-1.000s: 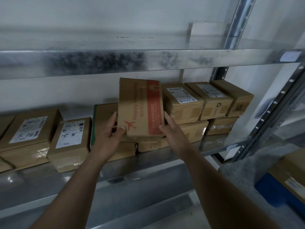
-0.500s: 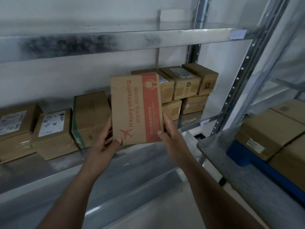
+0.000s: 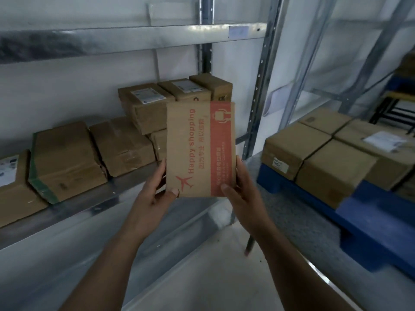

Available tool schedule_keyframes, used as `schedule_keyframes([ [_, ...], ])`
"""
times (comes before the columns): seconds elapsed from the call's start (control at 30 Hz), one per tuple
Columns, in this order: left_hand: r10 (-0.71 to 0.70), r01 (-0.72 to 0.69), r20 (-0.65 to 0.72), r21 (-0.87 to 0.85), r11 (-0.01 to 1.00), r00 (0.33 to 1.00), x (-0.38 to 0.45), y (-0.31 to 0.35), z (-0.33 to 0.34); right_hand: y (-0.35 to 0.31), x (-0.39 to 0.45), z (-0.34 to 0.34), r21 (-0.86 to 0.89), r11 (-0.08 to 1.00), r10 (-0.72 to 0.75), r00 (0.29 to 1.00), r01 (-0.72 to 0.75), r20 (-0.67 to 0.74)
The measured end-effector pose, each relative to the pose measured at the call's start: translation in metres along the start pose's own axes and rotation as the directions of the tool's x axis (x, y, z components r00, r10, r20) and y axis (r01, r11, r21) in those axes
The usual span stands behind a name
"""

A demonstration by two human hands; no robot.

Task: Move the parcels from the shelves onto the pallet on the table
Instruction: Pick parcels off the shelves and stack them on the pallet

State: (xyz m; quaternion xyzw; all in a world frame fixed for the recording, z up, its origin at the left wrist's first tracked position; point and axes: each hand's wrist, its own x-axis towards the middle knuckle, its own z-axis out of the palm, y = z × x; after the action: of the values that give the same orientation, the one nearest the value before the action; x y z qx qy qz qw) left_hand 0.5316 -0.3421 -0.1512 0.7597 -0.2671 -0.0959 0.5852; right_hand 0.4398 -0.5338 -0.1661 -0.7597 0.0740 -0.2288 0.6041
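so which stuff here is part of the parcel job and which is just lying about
Part of the job:
- Happy shopping parcel, held by left hand and right hand
- parcels on the shelf
- blue pallet
- parcels already on the pallet

Just there:
- black-framed stand at far right
- label on the shelf beam

A matt brown cardboard parcel (image 3: 199, 149), printed with a flat red band and lettering, is seen before dull galvanised metal shelving (image 3: 134, 37) whose upright (image 3: 261, 90) is punched with holes. Shelved cardboard boxes (image 3: 122, 145) are sealed with glossy clear tape; one box (image 3: 65, 160) is edged in green tape, and white paper labels (image 3: 144, 96) are stuck on others. A blue plastic pallet (image 3: 368, 223) is set on a grey speckled table (image 3: 298, 225) top.
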Motion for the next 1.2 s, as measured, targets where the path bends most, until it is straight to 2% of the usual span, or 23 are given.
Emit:
schedule_keyframes([
  [0.2,0.065,-0.062,0.147,-0.029,0.998,0.987,0.007,0.021,0.068,0.009,-0.037,-0.068,0.024,0.998,0.065,0.986,-0.062,-0.157],
  [0.4,0.105,-0.092,0.288,-0.061,0.994,0.952,0.011,0.043,0.138,0.009,-0.077,-0.126,0.004,0.999,0.046,0.933,-0.048,-0.356],
  [0.57,0.154,-0.138,0.444,-0.068,0.988,0.883,0.018,0.065,0.194,0.010,-0.102,-0.166,-0.076,0.995,0.011,0.824,-0.066,-0.566],
  [0.77,0.201,-0.190,0.611,-0.084,0.978,0.766,0.031,0.082,0.263,0.006,-0.133,-0.211,-0.133,0.981,0.001,0.689,-0.142,-0.724],
  [0.9,0.239,-0.218,0.698,-0.120,0.968,0.676,0.030,0.092,0.311,0.008,-0.155,-0.237,-0.074,0.970,0.072,0.566,-0.231,-0.821],
  [1.0,0.215,-0.211,0.754,-0.103,0.972,0.621,0.029,0.097,0.339,0.019,-0.166,-0.254,-0.031,0.952,0.128,0.487,-0.306,-0.864],
  [1.13,0.116,-0.150,0.842,-0.042,0.988,0.528,0.037,0.093,0.364,0.040,-0.167,-0.268,0.035,0.916,0.228,0.446,-0.400,-0.866],
  [1.2,0.073,-0.149,0.858,0.005,0.989,0.508,0.044,0.088,0.374,0.047,-0.162,-0.273,0.057,0.891,0.272,0.427,-0.451,-0.862],
])
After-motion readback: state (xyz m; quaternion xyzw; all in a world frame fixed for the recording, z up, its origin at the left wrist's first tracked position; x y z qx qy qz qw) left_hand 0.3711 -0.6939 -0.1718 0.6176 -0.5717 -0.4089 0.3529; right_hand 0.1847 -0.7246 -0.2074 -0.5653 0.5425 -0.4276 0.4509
